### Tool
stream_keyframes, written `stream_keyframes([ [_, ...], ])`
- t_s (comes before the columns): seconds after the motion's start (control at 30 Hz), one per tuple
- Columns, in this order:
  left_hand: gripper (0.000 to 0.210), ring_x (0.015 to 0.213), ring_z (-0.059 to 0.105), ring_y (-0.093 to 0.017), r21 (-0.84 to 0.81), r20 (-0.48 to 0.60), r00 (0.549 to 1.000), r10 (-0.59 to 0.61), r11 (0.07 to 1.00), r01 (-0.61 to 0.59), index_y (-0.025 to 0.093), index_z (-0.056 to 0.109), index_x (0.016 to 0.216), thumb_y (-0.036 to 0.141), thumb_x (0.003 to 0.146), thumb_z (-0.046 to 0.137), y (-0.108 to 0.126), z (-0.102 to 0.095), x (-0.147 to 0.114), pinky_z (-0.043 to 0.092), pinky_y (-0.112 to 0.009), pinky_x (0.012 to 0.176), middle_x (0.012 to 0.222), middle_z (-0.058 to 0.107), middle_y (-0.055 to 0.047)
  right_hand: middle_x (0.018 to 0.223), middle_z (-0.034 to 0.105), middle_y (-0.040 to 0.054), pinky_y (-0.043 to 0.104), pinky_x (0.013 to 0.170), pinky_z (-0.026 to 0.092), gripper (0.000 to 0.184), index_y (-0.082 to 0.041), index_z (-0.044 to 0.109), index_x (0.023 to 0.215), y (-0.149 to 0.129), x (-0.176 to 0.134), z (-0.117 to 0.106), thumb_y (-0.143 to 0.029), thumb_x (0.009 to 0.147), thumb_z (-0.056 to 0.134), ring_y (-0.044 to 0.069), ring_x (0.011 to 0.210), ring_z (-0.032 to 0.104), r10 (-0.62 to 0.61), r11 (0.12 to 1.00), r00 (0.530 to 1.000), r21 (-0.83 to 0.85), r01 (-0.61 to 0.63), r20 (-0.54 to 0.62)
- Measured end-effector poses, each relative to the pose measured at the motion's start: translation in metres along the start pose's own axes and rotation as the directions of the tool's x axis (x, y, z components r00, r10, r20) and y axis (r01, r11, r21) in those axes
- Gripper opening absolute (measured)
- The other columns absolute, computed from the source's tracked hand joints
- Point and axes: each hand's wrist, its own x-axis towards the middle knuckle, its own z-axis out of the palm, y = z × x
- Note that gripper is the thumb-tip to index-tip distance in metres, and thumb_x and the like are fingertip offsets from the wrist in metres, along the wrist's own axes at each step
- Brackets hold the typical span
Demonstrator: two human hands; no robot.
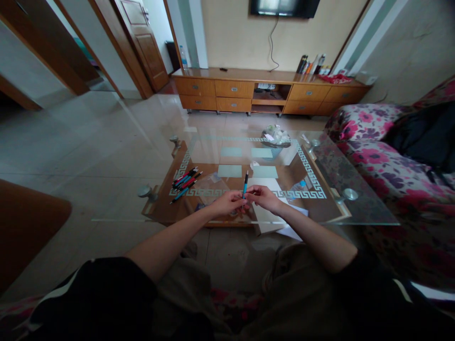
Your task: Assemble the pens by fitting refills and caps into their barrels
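Between my two hands, above the near part of the glass table (309, 213), a blue and black pen (245, 183) stands upright. My left hand (230, 202) pinches its lower part from the left. From the right, my right hand (263, 196) has its fingers closed against the same pen. The pen's lower tip is partly covered by my fingers. To the left on the glass lies a loose pile of pens (185, 182), some blue and black, others red and black.
A bowl with crumpled plastic (276, 136) sits at the table's far side. White paper (266, 213) and a clear bottle with a blue cap (298, 187) show near my right hand, perhaps beneath the glass. A flowered sofa (373, 156) stands right; a wooden cabinet (234, 89) is beyond.
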Motion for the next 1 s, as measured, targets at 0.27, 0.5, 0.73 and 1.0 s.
stream_keyframes([
  [0.27,0.039,0.068,0.068,-0.014,0.14,-0.056,0.998,0.039,0.99,-0.031,0.013,0.065,0.096,0.05,0.087,0.062,-0.002,-0.004,0.0,0.051,-0.025,0.064,0.088,0.073,-0.009,0.069,0.065,0.0008,0.022,0.052,0.042,0.033,-0.017,0.063,0.082,0.004,0.007,-0.015,-0.046,0.071,0.074,0.012,0.061,0.058,0.032,0.999,0.98,0.049,-0.023,-0.197],
  [0.5,0.028,0.065,0.066,-0.013,0.198,-0.223,0.97,0.1,0.979,-0.055,0.015,0.065,0.097,0.04,0.087,0.062,0.0,-0.017,-0.007,0.049,-0.024,0.061,0.086,0.072,-0.008,0.083,0.073,0.0077,0.027,0.061,0.05,0.032,-0.015,0.071,0.09,0.027,-0.003,-0.101,-0.044,0.078,0.064,0.018,0.069,0.065,-0.132,0.918,0.802,-0.378,-0.122,-0.582],
  [0.73,0.025,0.063,0.067,-0.013,0.223,-0.268,0.958,0.097,0.974,-0.036,0.015,0.065,0.096,0.037,0.087,0.061,-0.005,-0.024,-0.013,0.048,-0.022,0.056,0.083,0.071,-0.006,0.086,0.077,0.0123,0.034,0.081,0.051,0.029,-0.015,0.078,0.093,0.048,-0.045,-0.176,-0.036,0.078,0.064,0.028,0.085,0.071,-0.194,0.642,0.606,-0.567,-0.516,-0.772],
  [1.0,0.024,0.063,0.066,-0.013,0.258,-0.245,0.962,0.122,0.964,-0.056,0.014,0.065,0.096,0.036,0.087,0.061,-0.004,-0.024,-0.016,0.05,-0.023,0.06,0.082,0.071,-0.006,0.088,0.076,0.0116,0.033,0.081,0.052,0.027,-0.016,0.078,0.094,0.061,-0.051,-0.185,-0.032,0.08,0.062,0.026,0.086,0.071,-0.175,0.493,0.693,-0.672,-0.553,-0.699],
])
